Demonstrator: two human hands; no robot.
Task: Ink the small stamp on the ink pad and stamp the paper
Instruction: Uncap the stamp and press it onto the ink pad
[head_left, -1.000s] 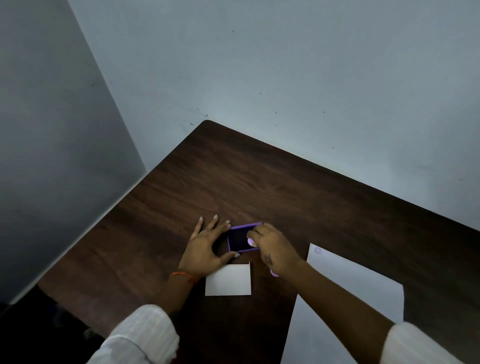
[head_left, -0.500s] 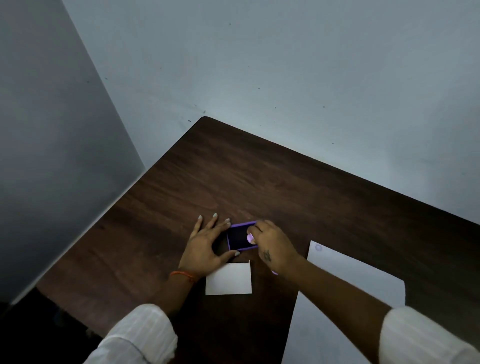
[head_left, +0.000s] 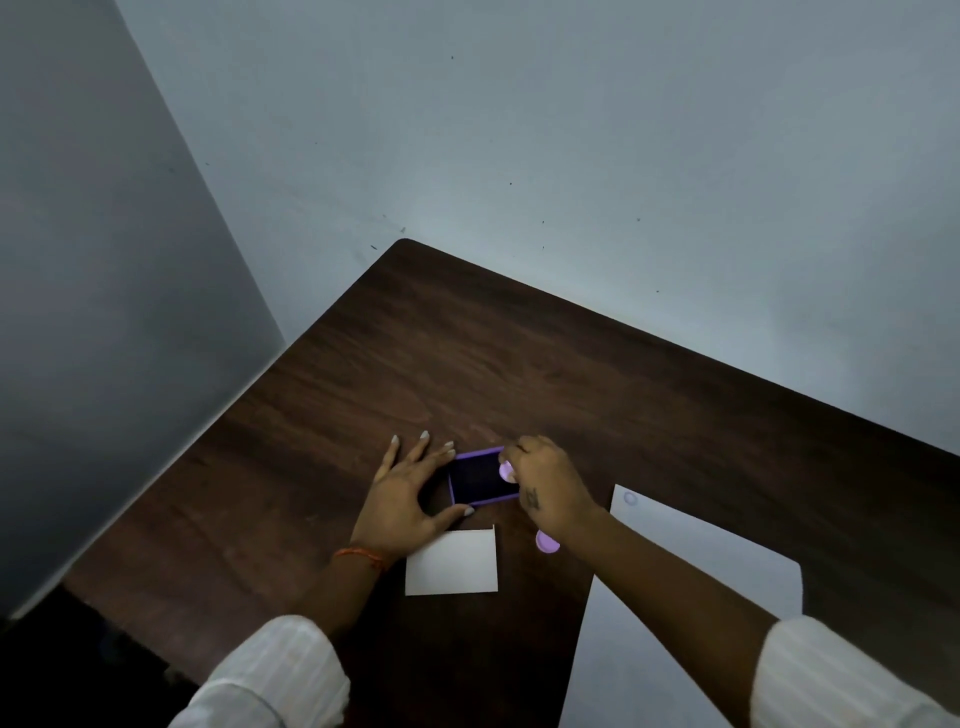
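A small purple ink pad (head_left: 480, 480) with a dark inked face lies open on the dark wooden table (head_left: 519, 374). My left hand (head_left: 410, 493) holds its left side between thumb and fingers. My right hand (head_left: 545, 488) pinches a small pale purple stamp (head_left: 507, 472) and holds it at the pad's right edge; the fingers hide most of the stamp. A large white paper sheet (head_left: 675, 597) lies to the right, with a faint round stamp mark (head_left: 630, 499) near its top corner.
A small white card (head_left: 451, 562) lies just in front of the ink pad. A pale purple round piece (head_left: 547, 542) peeks out from under my right wrist. Grey walls close in on the table's left and far edges.
Both hands stay at the ink pad. My right hand with the stamp has shifted slightly over the pad's right edge; the view has drifted a little.
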